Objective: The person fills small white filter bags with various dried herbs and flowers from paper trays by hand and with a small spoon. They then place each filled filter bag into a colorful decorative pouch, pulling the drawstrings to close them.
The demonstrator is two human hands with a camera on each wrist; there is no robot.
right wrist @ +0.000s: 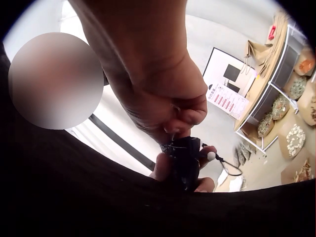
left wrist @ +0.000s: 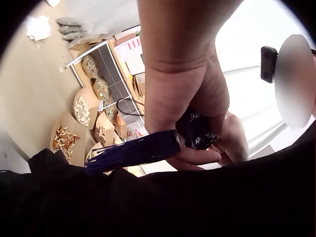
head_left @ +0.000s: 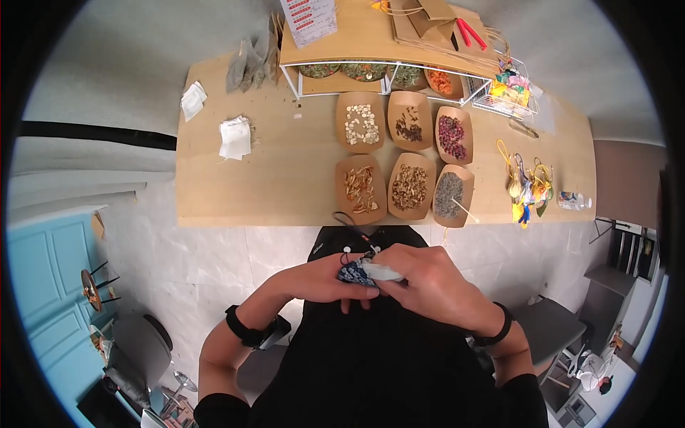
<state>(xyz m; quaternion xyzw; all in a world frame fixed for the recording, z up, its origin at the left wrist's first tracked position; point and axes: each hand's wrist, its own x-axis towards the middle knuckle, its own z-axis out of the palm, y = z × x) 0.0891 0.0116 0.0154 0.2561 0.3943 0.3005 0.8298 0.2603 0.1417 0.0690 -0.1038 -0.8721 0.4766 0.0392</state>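
One patterned pouch [head_left: 352, 272] is being gripped by the left hand [head_left: 322, 280] before the torso [head_left: 399, 357], one white packet [head_left: 383, 272] being pinched by the right hand [head_left: 426, 278]. Six paper trays [head_left: 361, 148] are being supported by one table [head_left: 285, 178].

My pouch [head_left: 351, 272] is patterned cloth, matt; tassel [left wrist: 133, 153], silky-looking thread; I see tabletop [head_left: 285, 178] smooth, wood-look; trays [head_left: 349, 101], matt brown card; far rack [head_left: 290, 83], white metal-look wire; right-hand bottle [head_left: 573, 200], clear glossy plastic; my sleeve [head_left: 524, 398], matt black cloth
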